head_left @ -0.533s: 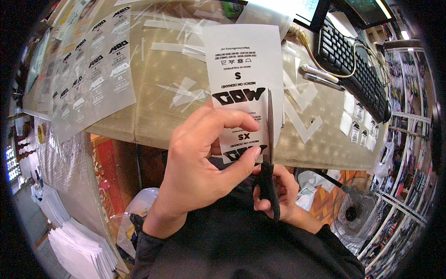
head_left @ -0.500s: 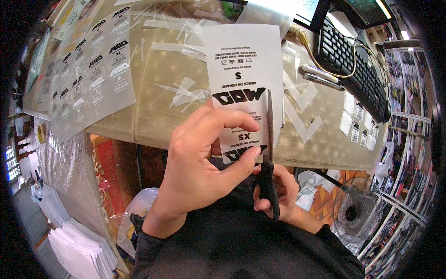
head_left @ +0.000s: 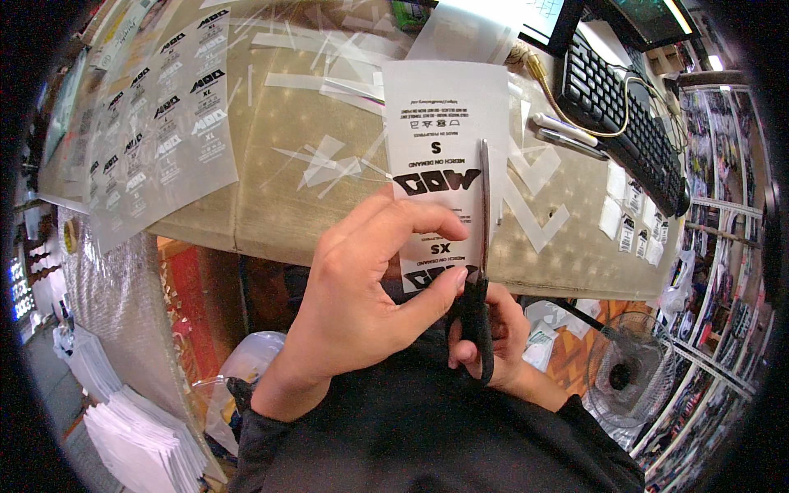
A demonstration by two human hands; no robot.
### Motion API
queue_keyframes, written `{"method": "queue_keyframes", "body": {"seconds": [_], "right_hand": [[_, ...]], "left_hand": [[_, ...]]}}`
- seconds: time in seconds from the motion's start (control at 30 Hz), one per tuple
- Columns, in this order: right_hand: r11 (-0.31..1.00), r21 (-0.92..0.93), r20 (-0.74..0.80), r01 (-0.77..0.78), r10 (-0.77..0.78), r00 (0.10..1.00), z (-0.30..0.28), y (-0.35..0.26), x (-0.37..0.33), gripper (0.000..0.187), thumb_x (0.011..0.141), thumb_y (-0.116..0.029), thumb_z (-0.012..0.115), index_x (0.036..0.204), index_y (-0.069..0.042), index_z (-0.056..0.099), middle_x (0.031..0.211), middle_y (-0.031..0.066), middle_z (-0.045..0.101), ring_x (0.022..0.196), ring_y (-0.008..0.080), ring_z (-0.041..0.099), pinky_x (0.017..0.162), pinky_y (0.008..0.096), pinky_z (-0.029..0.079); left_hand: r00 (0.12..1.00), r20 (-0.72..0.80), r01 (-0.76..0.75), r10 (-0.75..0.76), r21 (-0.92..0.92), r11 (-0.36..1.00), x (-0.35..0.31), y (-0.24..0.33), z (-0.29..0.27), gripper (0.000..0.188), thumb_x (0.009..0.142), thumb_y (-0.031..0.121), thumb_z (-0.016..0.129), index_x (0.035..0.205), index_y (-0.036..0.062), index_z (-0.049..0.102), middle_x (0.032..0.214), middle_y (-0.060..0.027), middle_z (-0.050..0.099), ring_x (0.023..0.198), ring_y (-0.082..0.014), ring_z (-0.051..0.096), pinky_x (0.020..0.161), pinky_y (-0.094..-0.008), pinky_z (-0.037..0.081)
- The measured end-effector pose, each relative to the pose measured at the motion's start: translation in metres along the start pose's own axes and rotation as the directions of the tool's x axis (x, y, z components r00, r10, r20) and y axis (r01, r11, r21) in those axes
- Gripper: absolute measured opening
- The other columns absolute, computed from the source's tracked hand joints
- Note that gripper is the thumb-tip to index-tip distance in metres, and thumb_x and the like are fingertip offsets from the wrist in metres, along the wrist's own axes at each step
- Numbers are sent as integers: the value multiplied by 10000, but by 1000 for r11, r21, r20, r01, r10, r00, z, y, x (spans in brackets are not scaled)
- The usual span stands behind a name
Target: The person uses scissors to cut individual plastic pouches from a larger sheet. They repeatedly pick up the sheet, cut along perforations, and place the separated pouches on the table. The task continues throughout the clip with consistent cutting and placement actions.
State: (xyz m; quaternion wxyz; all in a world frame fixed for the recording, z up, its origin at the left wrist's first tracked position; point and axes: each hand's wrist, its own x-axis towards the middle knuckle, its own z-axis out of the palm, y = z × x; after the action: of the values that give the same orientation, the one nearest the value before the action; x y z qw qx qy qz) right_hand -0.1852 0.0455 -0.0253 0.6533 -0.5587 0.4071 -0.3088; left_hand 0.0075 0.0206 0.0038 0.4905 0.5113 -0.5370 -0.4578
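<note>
My left hand (head_left: 362,287) pinches a printed label sheet (head_left: 436,90) between thumb and fingers. The sheet is pale and carries black lettering that stands upside down to me. A pair of black-handled scissors (head_left: 483,205) is gripped in my right hand (head_left: 505,329), fingers in the handle loops. Its blades point away from me and lie along the sheet's right side. Whether the blades are fully closed is hard to make out. My left thumb tip lies close to the scissors' pivot.
Clear offcut strips (head_left: 316,164) lie scattered on the table (head_left: 271,222). A larger printed sheet (head_left: 164,164) hangs over the edge at left. Pens (head_left: 567,135), a black keyboard (head_left: 616,107) and small cut labels (head_left: 641,218) are at right. A fan (head_left: 629,370) stands below.
The label sheet and scissors have shifted slightly to the right, and the sheet's far end sits a little nearer to me. Both hands keep their grips.
</note>
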Motion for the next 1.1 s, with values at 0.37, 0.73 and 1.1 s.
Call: {"method": "queue_keyframes", "body": {"seconds": [0.37, 0.73, 1.1], "right_hand": [[999, 20, -45, -40, 41, 998, -2, -5, 6, 685, 748, -357, 722, 1201, 28, 381, 680, 56, 563, 482, 90, 532, 410, 201, 399], [995, 97, -110, -19, 30, 994, -1, -6, 12, 610, 755, -227, 748, 1201, 30, 420, 693, 30, 586, 521, 65, 538, 448, 197, 405], [997, 82, -27, -10, 12, 1000, -21, -2, -1, 607, 724, -272, 772, 1166, 27, 483, 676, 7, 556, 559, 63, 532, 478, 195, 389]], "left_hand": [[995, 87, 41, -41, 7, 999, -1, -1, 4, 298, 700, -58, 684, 970, 1, 573, 961, -77, 536, 892, -135, 567, 743, -231, 472], [982, 163, 100, -97, -9, 995, -8, 0, 7, 361, 693, -61, 668, 1031, 3, 560, 1014, -100, 527, 947, -167, 565, 793, -256, 472], [942, 304, -164, 142, 48, 985, 4, 4, -18, 817, 582, -31, 597, 1357, -29, 339, 1359, -174, 367, 1273, -256, 350, 1041, -312, 244]]}}
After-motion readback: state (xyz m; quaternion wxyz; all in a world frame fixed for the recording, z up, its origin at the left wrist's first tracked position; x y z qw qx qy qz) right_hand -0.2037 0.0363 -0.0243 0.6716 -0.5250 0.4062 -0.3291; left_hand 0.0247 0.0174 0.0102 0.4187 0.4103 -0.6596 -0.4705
